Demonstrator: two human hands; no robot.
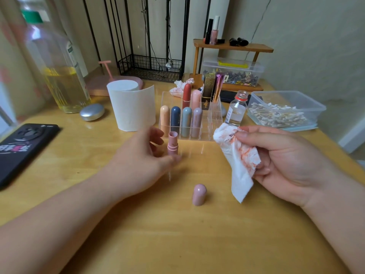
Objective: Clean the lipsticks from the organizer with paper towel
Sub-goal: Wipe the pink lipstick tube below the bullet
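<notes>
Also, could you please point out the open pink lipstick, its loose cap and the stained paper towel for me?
open pink lipstick (173,144): head view, on its ribbed barrel.
loose cap (199,194): head view, middle of its side.
stained paper towel (240,155): head view, on the orange-smeared fold.

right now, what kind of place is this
Probably a home vanity desk: a clear organizer of lipsticks, a small wooden shelf with nail polish, and a tub of cotton swabs.
</notes>
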